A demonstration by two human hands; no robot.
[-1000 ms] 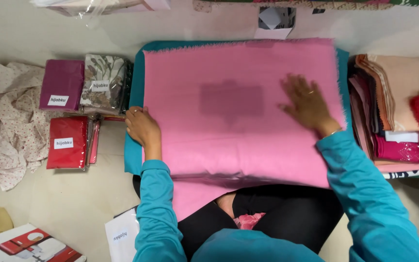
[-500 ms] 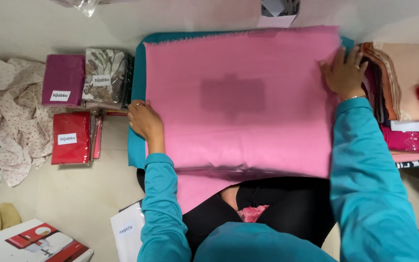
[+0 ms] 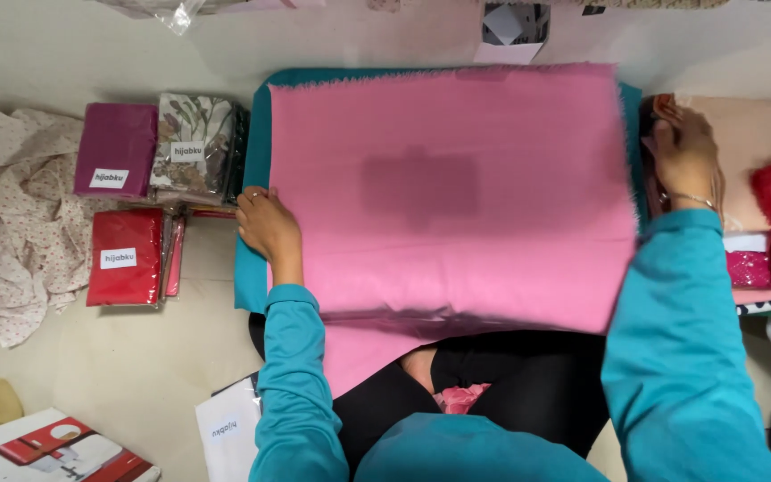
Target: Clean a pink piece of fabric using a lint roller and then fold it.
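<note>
The right hand has slid off the pink cloth since half a second ago and now rests on the stack of folded fabrics at the right, fingers curled over the top layers; whether they grip a fold cannot be told. The left hand has stayed put, fingers bent and pressing down on the cloth's left edge.

Nearest the camera, the pink cloth drapes over the person's lap, its near edge sagging in a shadowed fold. A white packet lies on the floor at the near left, with a box at the corner. The cloth spreads flat across a teal cloth, which shows as a narrow border along the left, far and right edges. A dark rectangle shows through the pink at its middle.

Left of the cloth, just beside the left hand, lie a red packet, a purple packet and a floral packet, with dotted white fabric beyond. Bare floor lies between the red packet and the box. The far frayed edge stops just short of a small white card.
</note>
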